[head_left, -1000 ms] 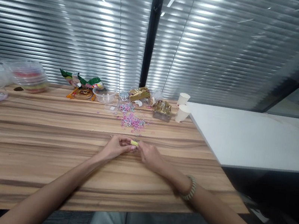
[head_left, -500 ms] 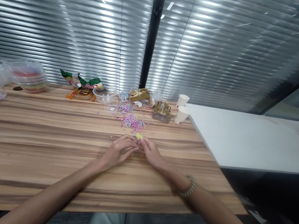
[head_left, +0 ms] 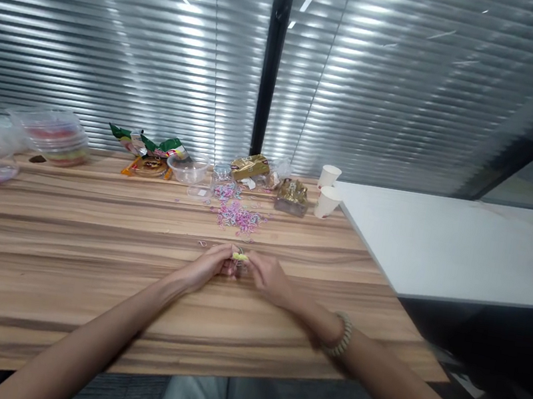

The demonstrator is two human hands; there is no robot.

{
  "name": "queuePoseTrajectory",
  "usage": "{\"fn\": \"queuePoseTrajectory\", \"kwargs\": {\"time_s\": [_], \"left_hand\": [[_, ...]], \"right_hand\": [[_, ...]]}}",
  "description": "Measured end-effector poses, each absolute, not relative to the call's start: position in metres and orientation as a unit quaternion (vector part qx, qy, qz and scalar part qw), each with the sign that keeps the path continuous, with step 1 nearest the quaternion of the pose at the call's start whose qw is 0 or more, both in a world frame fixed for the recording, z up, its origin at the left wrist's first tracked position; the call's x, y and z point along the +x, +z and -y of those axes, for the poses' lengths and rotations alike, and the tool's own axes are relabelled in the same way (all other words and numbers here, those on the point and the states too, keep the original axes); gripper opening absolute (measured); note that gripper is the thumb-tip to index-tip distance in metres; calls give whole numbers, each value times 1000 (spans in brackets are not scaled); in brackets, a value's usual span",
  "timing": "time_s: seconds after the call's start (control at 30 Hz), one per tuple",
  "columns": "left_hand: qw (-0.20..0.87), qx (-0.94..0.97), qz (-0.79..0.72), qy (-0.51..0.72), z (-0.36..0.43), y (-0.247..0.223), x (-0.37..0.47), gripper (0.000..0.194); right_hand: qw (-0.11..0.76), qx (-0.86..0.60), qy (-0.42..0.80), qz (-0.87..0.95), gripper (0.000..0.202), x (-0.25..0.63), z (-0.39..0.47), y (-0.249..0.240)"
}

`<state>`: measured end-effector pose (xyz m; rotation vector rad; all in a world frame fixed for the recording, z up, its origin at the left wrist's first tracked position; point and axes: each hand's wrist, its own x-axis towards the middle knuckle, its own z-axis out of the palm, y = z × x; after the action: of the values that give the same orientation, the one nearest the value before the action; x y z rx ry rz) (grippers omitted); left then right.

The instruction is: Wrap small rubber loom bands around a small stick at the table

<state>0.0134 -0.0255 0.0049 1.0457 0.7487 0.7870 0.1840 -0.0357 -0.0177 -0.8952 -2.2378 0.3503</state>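
Observation:
Between my two hands, just above the wooden table (head_left: 78, 304), is a small yellow piece (head_left: 240, 257) whose kind I cannot make out. My left hand (head_left: 211, 265) pinches its left end, and my right hand (head_left: 268, 278) closes on its right end. Some small thin bits show around the fingertips, too small to name. Beyond the hands lies a loose pile of small pink, purple and pale blue rings or links (head_left: 239, 217). One loose link (head_left: 202, 243) rests left of my fingers.
Along the back stand a clear bowl (head_left: 187, 170), green snack bags (head_left: 151, 143), gold wrappers (head_left: 292, 197) and two paper cups (head_left: 328, 202). Stacked plastic tubs (head_left: 54, 135) are at the left. A white table (head_left: 451, 249) adjoins on the right.
The yellow piece has turned from slanted to level and come slightly nearer and left. My left fingers have shifted onto its left end; the right hand stays close.

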Motion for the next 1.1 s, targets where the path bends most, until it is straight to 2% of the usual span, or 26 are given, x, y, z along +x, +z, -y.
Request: {"fn": "queuePoseTrajectory", "kwargs": {"time_s": [0.17, 0.33, 0.57, 0.67, 0.87, 1.1], "left_hand": [[688, 460, -379, 414, 25, 3, 12, 23], [641, 482, -424, 421, 29, 7, 14, 28], [597, 572, -422, 371, 28, 6, 14, 29], [601, 565, -407, 392, 24, 6, 11, 26], [593, 547, -374, 458, 17, 7, 5, 24], [550, 627, -360, 418, 24, 9, 9, 29]], "right_hand": [[281, -320, -15, 905, 22, 191, 29, -11], [226, -346, -56, 909, 19, 189, 33, -1], [246, -331, -11, 911, 20, 191, 32, -13], [250, -323, 0, 913, 21, 192, 31, -19], [284, -369, 95, 880, 23, 194, 29, -19], [338, -376, 198, 840, 25, 191, 34, -9]]}}
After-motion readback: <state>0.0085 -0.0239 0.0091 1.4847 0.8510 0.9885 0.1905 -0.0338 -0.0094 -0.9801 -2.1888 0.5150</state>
